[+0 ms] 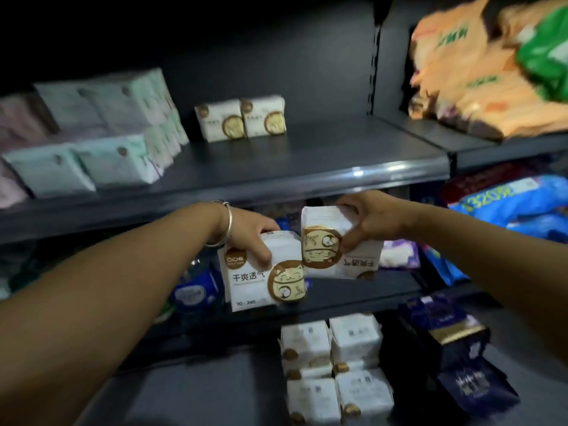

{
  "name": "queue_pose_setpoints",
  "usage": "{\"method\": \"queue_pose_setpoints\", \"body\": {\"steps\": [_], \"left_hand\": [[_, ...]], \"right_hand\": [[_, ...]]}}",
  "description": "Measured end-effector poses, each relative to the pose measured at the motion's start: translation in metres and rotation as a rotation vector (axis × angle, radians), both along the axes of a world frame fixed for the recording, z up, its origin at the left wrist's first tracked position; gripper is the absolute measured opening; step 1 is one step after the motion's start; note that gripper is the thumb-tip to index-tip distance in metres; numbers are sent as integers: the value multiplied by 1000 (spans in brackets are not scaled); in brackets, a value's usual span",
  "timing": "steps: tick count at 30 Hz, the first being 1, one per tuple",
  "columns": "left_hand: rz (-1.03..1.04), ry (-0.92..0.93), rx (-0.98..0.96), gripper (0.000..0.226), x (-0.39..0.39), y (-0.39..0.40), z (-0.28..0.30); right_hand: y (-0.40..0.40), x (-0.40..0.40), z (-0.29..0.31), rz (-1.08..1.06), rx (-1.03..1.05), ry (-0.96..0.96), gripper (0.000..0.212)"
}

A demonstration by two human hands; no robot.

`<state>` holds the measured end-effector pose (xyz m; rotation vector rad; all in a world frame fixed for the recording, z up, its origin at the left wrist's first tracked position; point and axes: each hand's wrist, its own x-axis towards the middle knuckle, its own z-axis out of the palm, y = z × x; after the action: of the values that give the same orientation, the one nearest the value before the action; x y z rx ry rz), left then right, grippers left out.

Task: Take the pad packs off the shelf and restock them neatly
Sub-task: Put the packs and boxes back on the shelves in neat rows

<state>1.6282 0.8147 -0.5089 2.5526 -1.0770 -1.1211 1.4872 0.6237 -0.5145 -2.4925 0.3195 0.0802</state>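
The left hand (249, 232) is gripping an upright white pad pack (264, 278); the right hand (372, 222) is pinching a second pack (335, 241), upside down, both held below the shelf (307, 176) where two matching packs (241, 119) are standing.

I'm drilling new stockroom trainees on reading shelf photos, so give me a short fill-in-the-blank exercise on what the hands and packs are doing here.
1. Each hand holds ____ white cat-logo pack.
2. The pack in the right hand is turned ____, its printed text inverted.
3. At the back of the upper shelf, ____ matching packs stand side by side.
4. The bangle is on the ____ wrist, above the left hand.

Missing words: one; upside down; two; left
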Motion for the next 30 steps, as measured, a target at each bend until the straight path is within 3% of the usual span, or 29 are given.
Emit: {"method": "queue_pose_setpoints", "body": {"steps": [7,12,15,19,30], "left_hand": [[52,-197,-160,42,31,1,97],[105,-278,-248,41,65,-2,133],[148,-300,-290,51,88,-6,141],[153,-395,-270,53,126,-16,146],[153,-654,-187,77,244,-53,121]], "right_hand": [[-13,36,90,-60,-26,-197,44],[-22,68,125,-77,-27,-264,44],[-27,93,132,-84,-34,-275,46],[-36,134,136,-74,-81,-304,68],[-60,254,112,-52,-215,-344,75]]}}
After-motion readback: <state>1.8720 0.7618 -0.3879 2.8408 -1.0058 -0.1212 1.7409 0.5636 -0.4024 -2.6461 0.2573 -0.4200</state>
